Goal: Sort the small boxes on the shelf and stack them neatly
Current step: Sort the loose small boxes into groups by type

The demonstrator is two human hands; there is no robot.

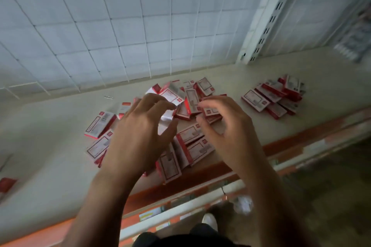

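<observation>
Clutter of small boxes [100,124], red and white, covers the middle of the shelf [50,156] under both hands. Their long axes point every way: one at the left slants toward the back right, and one at the front edge points nearly straight at the wire grid [120,26] behind. A second cluster [275,96] lies well apart to the right, mostly slanted. Each face shows a red-framed panel and a small red square logo; the print is too blurred to read. The left hand [140,130] and right hand [230,126] hover over the heap, fingers spread and half bent, gripping nothing.
</observation>
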